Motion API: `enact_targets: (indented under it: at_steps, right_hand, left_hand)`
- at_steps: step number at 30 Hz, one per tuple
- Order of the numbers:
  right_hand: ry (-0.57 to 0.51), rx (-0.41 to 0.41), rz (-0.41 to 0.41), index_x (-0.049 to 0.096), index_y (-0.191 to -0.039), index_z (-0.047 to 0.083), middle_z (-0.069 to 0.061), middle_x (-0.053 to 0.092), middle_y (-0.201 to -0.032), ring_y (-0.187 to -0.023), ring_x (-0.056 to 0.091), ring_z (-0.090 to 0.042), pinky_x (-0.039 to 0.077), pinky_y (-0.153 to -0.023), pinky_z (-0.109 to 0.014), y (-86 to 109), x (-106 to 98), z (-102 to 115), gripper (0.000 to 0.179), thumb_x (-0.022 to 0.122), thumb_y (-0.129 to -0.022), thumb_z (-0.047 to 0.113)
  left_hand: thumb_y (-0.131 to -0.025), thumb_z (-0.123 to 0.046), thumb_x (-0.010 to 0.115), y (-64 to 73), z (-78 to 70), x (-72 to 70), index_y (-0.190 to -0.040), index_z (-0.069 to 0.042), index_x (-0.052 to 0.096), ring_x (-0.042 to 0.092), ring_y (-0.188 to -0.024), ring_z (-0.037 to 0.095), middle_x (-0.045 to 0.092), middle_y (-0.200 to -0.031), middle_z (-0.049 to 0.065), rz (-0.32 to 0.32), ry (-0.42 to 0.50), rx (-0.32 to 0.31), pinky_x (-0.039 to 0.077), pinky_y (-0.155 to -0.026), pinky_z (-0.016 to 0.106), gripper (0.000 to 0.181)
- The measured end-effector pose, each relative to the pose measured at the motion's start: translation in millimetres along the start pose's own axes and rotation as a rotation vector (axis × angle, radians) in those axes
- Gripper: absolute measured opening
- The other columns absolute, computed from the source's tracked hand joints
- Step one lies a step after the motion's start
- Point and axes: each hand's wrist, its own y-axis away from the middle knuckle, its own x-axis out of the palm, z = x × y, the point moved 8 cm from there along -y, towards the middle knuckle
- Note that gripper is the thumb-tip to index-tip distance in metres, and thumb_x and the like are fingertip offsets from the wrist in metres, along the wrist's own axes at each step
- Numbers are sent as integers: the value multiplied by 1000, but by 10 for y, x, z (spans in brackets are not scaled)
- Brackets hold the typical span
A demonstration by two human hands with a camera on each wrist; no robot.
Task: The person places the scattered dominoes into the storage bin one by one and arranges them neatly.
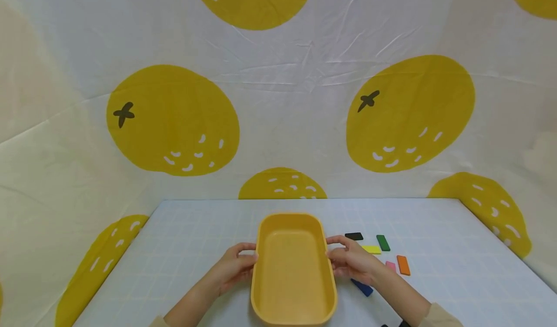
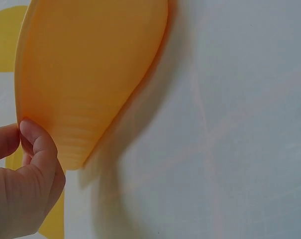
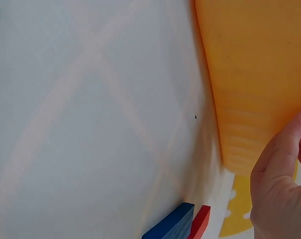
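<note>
A yellow-orange rectangular tray with rounded corners is at the front middle of the table, its inside bare in the head view. My left hand grips its left side; in the left wrist view the thumb and a finger pinch the rim. On the opposite side my right hand holds the rim, and the right wrist view has its fingers against the outer wall. A shadow falls beside the tray's wall on the tabletop.
Right of the tray lie several small flat blocks: black, green, yellow, orange, pink and dark blue. The right hand and forearm pass close over some. A fruit-patterned curtain encloses the pale checked table.
</note>
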Motion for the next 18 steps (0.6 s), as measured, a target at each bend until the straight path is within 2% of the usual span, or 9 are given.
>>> enact_targets:
  at_steps: [7, 18]
  right_hand:
    - [-3, 8, -7, 29, -134, 2, -7, 63, -83, -64, 60, -14, 52, -67, -25, 17, -11, -17, 55, 60, -89, 12]
    - [-40, -2, 8, 27, -135, 1, -8, 64, -86, -67, 60, -14, 53, -69, -27, 16, 8, 7, 55, 58, -91, 9]
  left_hand:
    - [-90, -8, 58, 7, 25, 12, -126, 8, 37, 61, -73, 11, 65, -87, 5, 1, -10, -13, 50, -66, 23, 44]
    - [-90, -6, 58, -22, 37, 6, -124, 8, 38, 57, -67, 9, 64, -83, 4, 5, 34, -19, 49, -63, 23, 42]
